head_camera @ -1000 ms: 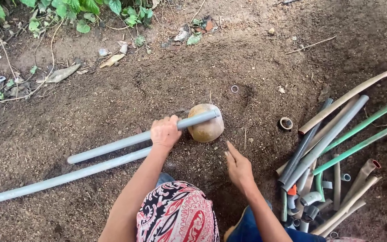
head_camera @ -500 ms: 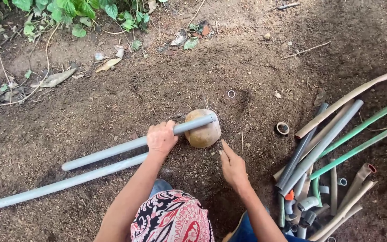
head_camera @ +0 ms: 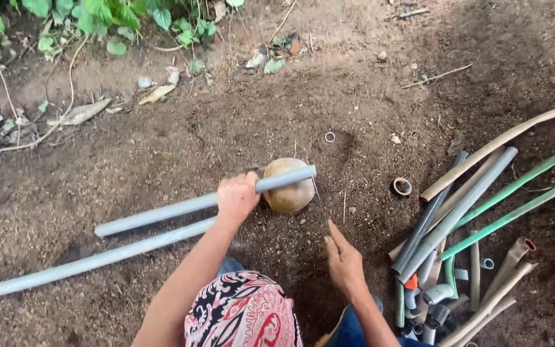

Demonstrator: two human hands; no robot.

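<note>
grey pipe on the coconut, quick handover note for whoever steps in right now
Left hand: shut on the shorter grey pipe, pressing it across the brown coconut shell.
Right hand: holds a thin blade, hard to make out, tip near the pipe's right end.
A longer grey pipe lies on the soil beside it; pipe pile on the right.
Done: pipe propped and steadied. No cut visible.

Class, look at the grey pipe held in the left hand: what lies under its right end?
A round brown coconut sits under the grey pipe, on the soil. The left hand hides part of the pipe; the ground beneath the coconut is covered.
</note>
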